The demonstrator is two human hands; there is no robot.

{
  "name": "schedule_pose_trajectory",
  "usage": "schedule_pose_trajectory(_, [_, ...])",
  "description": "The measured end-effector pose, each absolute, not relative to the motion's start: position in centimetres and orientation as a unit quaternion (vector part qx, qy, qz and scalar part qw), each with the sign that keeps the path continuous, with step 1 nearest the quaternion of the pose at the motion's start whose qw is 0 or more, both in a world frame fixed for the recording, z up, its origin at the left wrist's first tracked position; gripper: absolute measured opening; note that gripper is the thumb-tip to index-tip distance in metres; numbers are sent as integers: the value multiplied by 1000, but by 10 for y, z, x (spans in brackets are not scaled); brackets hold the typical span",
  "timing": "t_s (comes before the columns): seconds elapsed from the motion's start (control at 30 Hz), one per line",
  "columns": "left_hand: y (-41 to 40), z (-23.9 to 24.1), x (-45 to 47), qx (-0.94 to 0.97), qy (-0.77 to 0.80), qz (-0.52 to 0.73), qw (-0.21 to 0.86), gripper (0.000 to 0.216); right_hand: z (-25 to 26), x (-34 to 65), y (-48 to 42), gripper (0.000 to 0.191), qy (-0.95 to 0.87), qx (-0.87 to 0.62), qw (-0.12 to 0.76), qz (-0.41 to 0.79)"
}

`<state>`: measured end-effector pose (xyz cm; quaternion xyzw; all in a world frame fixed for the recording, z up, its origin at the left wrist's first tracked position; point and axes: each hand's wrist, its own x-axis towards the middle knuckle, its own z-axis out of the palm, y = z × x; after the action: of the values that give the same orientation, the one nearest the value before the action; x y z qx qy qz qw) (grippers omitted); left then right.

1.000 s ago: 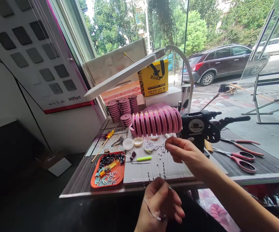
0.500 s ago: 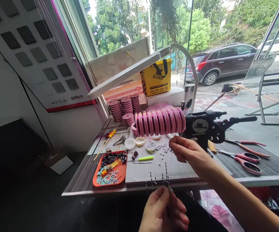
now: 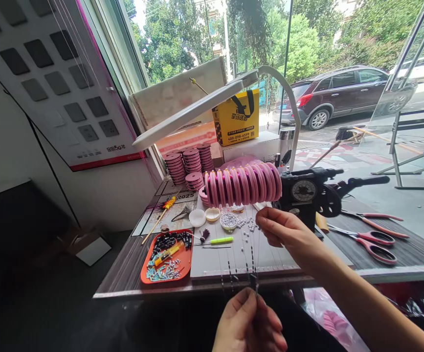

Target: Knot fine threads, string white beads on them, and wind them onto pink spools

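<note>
**Beaded lines stretched between two hands at the table edge**

Right hand [image 3: 288,234] is raised over the white mat [image 3: 212,259], fingertips pinched shut on the upper ends of the thin beaded lines [image 3: 251,256]. Left hand [image 3: 248,325] is low, just off the near table edge, thumb and fingers closed on the lower ends. The lines run near-vertical between the hands, above the mat. A row of pink spools [image 3: 243,185] and a black winder [image 3: 305,193] stand just behind the right hand. An orange tray [image 3: 166,256] lies left of the mat, red scissors [image 3: 376,244] to the right.

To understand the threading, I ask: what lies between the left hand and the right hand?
In the head view, thin beaded lines run up from the left hand toward the right hand, over the front edge of the white mat.
</note>
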<state>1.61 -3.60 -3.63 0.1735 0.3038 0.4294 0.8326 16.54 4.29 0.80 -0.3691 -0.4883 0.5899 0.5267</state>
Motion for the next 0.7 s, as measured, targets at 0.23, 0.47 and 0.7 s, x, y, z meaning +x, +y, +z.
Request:
schedule_pose_trajectory(0.23, [-37,-41,16,175,302,424,836,23,8,165,43,35,-490,-384,525,580])
schedule_pose_trajectory(0.47, [-38,-45,14,185,287,428,837,24,8,165,43,38,-487,-385,526,582])
schedule_pose_trajectory(0.7, [-38,-48,10,193,259,419,849,23,9,164,43,38,-485,-389,524,582])
